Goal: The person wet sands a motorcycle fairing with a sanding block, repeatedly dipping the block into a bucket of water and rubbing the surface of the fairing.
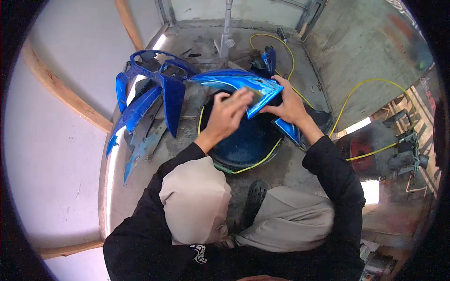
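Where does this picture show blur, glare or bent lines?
In the head view, the left hand looks slightly smeared; the blue panel looks shiny; the bright patch at lower right looks burnt out; the wooden strip at left bows.

The panel [265,90] is over the basin [241,143], with fairings [172,100] left and a tank [368,147] right.

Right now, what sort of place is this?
Likely a vehicle repair workshop: blue fairing pieces on the floor, a scuffed blue panel held over a dark basin, and a compressor-like machine with a yellow hose.
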Demonstrator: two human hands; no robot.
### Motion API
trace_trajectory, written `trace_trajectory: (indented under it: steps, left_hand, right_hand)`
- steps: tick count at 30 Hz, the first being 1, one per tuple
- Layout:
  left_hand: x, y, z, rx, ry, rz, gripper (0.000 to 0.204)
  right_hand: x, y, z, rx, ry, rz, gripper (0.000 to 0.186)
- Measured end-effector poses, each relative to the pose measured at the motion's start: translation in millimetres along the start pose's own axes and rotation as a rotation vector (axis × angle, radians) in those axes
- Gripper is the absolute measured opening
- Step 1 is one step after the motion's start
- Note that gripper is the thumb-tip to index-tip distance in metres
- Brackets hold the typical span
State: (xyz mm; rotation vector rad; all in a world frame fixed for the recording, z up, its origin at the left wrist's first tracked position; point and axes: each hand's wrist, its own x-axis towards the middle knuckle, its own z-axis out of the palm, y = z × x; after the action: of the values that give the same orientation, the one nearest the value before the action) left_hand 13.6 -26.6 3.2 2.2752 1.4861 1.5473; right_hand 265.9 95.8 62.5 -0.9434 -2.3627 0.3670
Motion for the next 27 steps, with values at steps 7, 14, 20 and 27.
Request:
trace_trajectory:
  steps: [7,14,20,27]
  left_hand:
    - [7,-43,-25,0.301,0.174,-0.167,0.031]
    - [15,-12,-13,0.182,0.187,-0.153,0.026]
    - [5,23,4,-0.090,-0.024,0.126,0.034]
    - [11,-55,-33,0.390,0.237,-0.239,0.031]
  right_hand:
    - [10,-20,0,0.028,-0.032,0.002,0.123]
    - [5,-15,-3,0.008,-0.023,0.020,0.122]
    - [2,-3,-2,-0.006,-0.020,0.008,0.121]
    - [10,-23,3,0.044,-0.051,0.004,0.121]
